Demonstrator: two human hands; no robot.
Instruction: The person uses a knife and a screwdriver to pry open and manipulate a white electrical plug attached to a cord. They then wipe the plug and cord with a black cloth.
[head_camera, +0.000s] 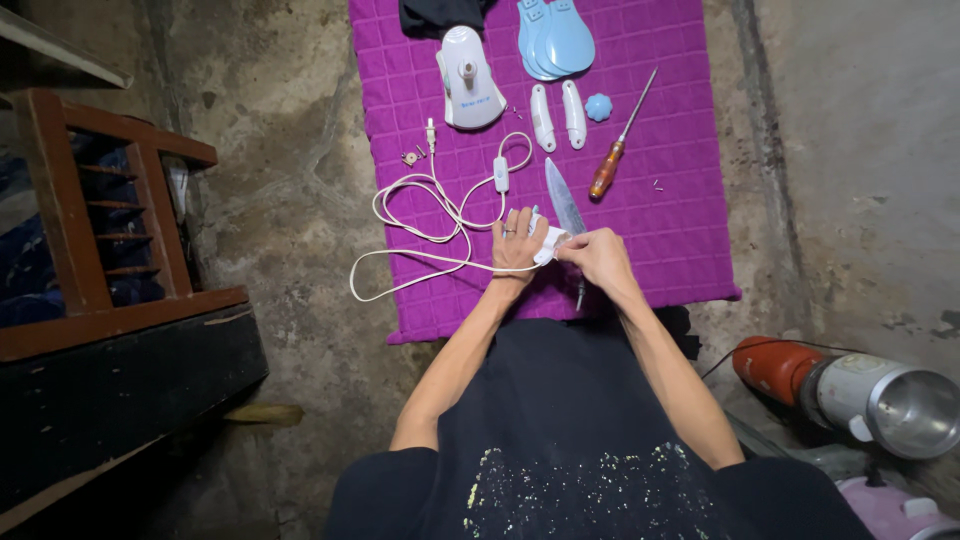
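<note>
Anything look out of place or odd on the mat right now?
Yes: a knife lies on the purple mat, blade beside both hands holding the white cord. Loose screws sit scattered near the screwdriver.

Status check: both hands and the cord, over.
Left hand and right hand pinch white cord end together. Knife lies just beyond. Screwdriver apart, right.

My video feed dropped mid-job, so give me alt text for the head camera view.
Both hands, left hand and right hand, hold one end of a white power cord over a purple quilted mat on a concrete floor. On the mat lie a knife, a wooden-handled screwdriver, a white fan housing and pale blue fan blades.
</note>
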